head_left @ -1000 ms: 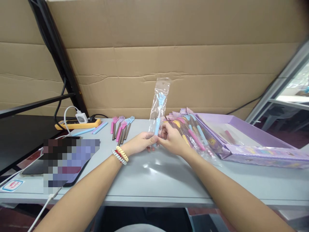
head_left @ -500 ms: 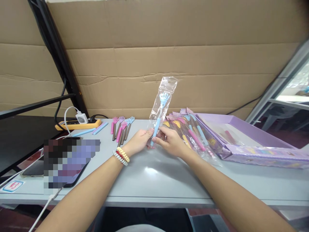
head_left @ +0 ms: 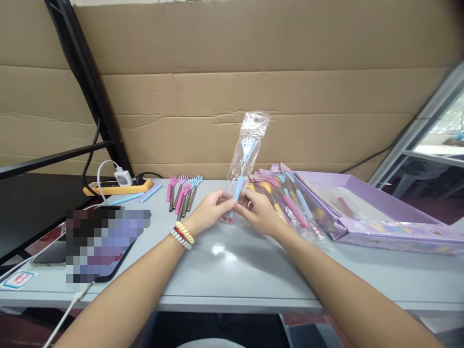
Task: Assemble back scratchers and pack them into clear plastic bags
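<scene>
A light blue back scratcher (head_left: pixel 239 186) with a hand-shaped head stands nearly upright inside a clear plastic bag (head_left: pixel 255 123), tilted a little to the right. My left hand (head_left: pixel 213 209) pinches the lower handle end from the left, bracelets on its wrist. From the right, my right hand (head_left: pixel 255 209) grips the same end with thumb and fingers together. Close by on the right lie several bagged back scratchers (head_left: pixel 295 208) in blue, pink and yellow. To the left are several unbagged back scratchers (head_left: pixel 183 193) with pink, purple and blue heads.
A purple box (head_left: pixel 395 232) stands on the grey table (head_left: pixel 232 275) at right. Loose blue and purple tubes (head_left: pixel 151 192), an orange power strip (head_left: pixel 147 185) and a phone with a blurred screen (head_left: pixel 119 263) are at left. A cardboard wall (head_left: pixel 275 92) closes off the back.
The bagged blue back scratcher has shifted slightly up and right. The bag's top now faces me more, showing its hang hole. Both hands still hold the lower end.
</scene>
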Demonstrator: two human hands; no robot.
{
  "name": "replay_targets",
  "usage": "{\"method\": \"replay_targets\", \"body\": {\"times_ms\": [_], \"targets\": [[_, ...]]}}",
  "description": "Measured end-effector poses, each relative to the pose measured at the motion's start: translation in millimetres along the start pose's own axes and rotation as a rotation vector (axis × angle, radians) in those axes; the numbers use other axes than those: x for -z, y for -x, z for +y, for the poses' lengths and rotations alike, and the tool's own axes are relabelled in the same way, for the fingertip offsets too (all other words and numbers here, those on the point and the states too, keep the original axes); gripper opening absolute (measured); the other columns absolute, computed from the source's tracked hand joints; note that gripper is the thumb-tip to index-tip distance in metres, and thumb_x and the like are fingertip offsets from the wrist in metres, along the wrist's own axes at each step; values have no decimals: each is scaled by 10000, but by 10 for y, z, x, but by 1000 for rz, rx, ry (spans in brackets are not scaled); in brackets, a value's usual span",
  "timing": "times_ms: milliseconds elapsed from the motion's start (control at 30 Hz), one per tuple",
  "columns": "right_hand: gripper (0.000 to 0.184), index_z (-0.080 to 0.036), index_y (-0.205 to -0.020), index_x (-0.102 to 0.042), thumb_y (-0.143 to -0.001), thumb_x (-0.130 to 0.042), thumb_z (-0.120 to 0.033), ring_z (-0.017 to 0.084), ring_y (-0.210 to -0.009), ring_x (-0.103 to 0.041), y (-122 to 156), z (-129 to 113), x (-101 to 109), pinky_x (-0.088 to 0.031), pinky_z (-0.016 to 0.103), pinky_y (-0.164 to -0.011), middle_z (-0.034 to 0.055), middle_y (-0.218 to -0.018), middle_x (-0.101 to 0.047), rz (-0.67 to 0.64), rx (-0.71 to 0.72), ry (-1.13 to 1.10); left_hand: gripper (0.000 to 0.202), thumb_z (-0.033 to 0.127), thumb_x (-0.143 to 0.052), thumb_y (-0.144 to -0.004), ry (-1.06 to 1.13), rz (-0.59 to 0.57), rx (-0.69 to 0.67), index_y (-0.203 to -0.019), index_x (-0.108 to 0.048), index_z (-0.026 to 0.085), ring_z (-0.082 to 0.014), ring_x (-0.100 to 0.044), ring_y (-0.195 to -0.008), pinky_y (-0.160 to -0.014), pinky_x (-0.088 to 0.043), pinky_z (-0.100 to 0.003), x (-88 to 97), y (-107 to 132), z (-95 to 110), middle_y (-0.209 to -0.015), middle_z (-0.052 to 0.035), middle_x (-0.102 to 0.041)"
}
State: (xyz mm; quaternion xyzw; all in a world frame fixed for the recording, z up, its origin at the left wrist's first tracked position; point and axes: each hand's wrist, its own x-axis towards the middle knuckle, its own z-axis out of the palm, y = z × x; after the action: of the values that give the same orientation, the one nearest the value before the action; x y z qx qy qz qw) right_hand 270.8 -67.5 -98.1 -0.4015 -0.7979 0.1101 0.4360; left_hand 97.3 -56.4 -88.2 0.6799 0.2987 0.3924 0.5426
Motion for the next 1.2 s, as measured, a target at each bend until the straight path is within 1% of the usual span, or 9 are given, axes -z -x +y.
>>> {"method": "replay_targets", "body": {"times_ms": [100,200,300,400,567,667,867,1067,1200], "targets": [[249,-168,-770,-525,-831,-566,-407,98,-575,-417,4,4,8,-324,230,-536,-10,-647,-511,11,-64,-7,421,451,-685,-709,14,-54,-12,-936,-553,122,-150,-635,-681,-621,-535,-301,47,-7,-8,-840,-48,-617],[313,-166,-759,-522,-835,-539,-469,99,-584,-417,4,13,19,-325,231,-541,-10,-656,-513,16,-115,-11,389,443,-661,-737,-1,-97,-32,-912,-604,100,-162,-644,-664,-621,-529,-299,74,-21,-16,-784,-62,-640],[364,-167,-723,-502,-824,-531,-516,98,-579,-409,-2,32,21,-317,233,-539,-19,-633,-486,-10,-161,-26,384,442,-657,-737,-21,-74,-4,-884,-629,89,-158,-643,-622,-620,-525,-299,74,-36,-21,-761,-72,-658],[393,-165,-723,-507,-808,-528,-548,96,-562,-403,-11,66,19,-310,232,-523,-25,-622,-474,-78,-232,-67,345,419,-647,-744,-56,-48,7,-847,-647,89,-146,-629,-593,-611,-518,-290,58,-43,-18,-716,-64,-657],[478,-158,-671,-500,-819,-450,-610,90,-504,-400,-15,111,22,-294,229,-482,-23,-557,-460,-281,-332,-181,273,360,-633,-754,-92,-59,9,-804,-663,94,-128,-607,-583,-610,-507,-270,49,-38,-12,-679,-57,-656],[513,-161,-616,-474,-817,-430,-631,85,-474,-387,-11,104,23,-284,228,-469,-25,-513,-437,-320,-335,-193,263,341,-628,-757,-87,-63,21,-842,-663,94,-125,-611,-596,-620,-507,-267,61,-36,-17,-710,-61,-666],[556,-164,-575,-473,-828,-384,-652,95,-476,-435,0,71,19,-331,236,-497,-8,-501,-477,-288,-340,-136,301,365,-653,-733,-60,-89,35,-880,-640,103,-141,-633,-640,-632,-508,-271,73,-38,-15,-756,-61,-662],[511,-170,-555,-461,-868,-371,-564,94,-480,-444,-8,41,31,-342,233,-516,-5,-505,-494,-266,-276,-83,360,427,-664,-722,-82,-72,58,-879,-600,110,-156,-640,-660,-643,-513,-289,56,-35,-20,-765,-66,-653],[507,-169,-540,-451,-883,-355,-531,91,-482,-431,-12,34,37,-328,230,-521,-6,-504,-480,-259,-226,-56,384,462,-635,-738,-64,-99,60,-890,-587,112,-149,-628,-691,-632,-510,-279,41,-32,-41,-818,-71,-642]]}}
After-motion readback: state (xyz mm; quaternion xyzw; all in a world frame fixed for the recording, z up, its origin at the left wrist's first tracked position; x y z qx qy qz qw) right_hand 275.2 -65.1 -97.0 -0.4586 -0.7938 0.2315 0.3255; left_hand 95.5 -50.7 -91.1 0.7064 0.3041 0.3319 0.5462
